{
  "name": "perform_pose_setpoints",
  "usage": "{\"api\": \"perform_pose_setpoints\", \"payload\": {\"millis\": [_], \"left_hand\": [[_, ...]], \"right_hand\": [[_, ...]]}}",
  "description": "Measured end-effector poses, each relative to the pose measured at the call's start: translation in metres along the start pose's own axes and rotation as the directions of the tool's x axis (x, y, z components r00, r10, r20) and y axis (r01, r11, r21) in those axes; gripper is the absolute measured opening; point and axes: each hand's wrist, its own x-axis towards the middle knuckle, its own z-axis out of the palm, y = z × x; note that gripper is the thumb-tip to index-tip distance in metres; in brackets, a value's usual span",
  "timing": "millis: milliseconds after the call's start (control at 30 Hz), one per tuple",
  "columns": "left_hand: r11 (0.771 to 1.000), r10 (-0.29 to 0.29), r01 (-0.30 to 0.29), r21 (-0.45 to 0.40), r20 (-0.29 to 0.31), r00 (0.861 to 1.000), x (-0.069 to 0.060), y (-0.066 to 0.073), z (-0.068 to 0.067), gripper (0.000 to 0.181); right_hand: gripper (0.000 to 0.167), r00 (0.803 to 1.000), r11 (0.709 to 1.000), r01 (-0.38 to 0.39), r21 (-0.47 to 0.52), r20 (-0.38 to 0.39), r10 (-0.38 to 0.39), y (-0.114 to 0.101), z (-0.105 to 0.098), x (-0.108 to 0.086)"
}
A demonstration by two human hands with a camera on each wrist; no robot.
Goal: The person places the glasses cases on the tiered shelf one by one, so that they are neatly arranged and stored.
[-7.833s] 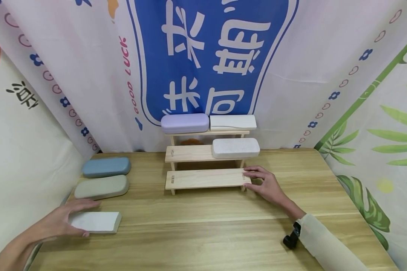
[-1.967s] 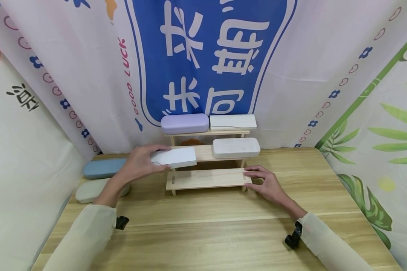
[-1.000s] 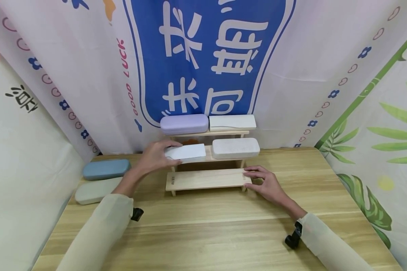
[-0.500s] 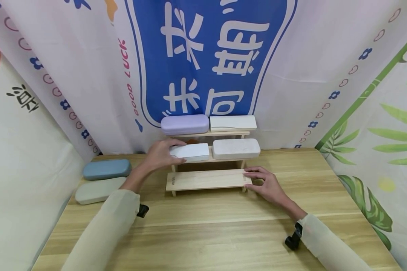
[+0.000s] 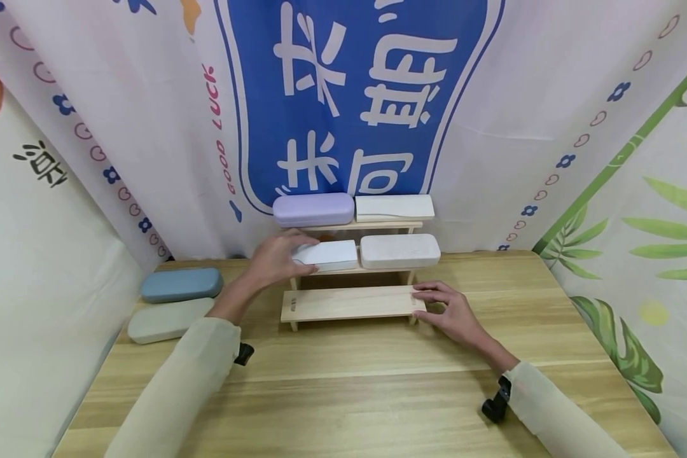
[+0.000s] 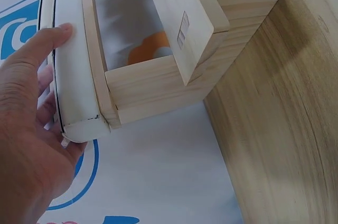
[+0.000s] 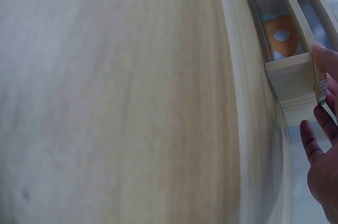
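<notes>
The left hand [image 5: 275, 261] has its grip closed around the left end of a white glasses case [image 5: 334, 251], thumb at the front and fingers behind. That case is on the left half of the middle tier of a wooden three-tier stand [image 5: 349, 302], its right end just beside a speckled white glasses case [image 5: 401, 250]. The right hand [image 5: 446, 315] keeps a narrow grip on the right end of the bottom tier. A lilac glasses case [image 5: 313, 208] and a white flap-front case [image 5: 395, 207] share the top tier. At the left of the wood-grain surface [image 5: 349, 394] lie a blue case [image 5: 181, 284] and a grey-green case [image 5: 168, 319]. Behind, a white cloth [image 5: 492, 165] carries a blue panel [image 5: 349, 127] with the sideways white characters 未来可期; alongside runs "GOOD LUCK" in pink-red capitals. The black writing on the left-hand cloth [image 5: 51, 242] cannot be read with certainty.
</notes>
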Motion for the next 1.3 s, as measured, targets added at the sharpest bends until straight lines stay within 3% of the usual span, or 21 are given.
{"api": "perform_pose_setpoints", "payload": {"millis": [133, 633, 1300], "left_hand": [[1.0, 0.006, -0.006, 0.017, -0.005, 1.0, 0.0005, 0.0024, 0.0008, 0.059], [0.996, 0.086, -0.087, -0.003, -0.115, 0.99, 0.0025, 0.0054, 0.0065, 0.053], [0.997, 0.074, -0.072, 0.018, -0.131, 0.989, 0.002, 0.0069, 0.0089, 0.051]], "right_hand": [[0.039, 1.0, 1.0, 0.0, -0.005, 0.004, 0.0, -0.0002, 0.0, 0.0002], [0.039, 1.0, 1.0, 0.028, 0.003, 0.001, -0.028, 0.004, 0.0, 0.0012], [0.039, 0.999, 0.999, 0.035, 0.0, -0.006, -0.035, 0.005, 0.0007, -0.0001]]}}
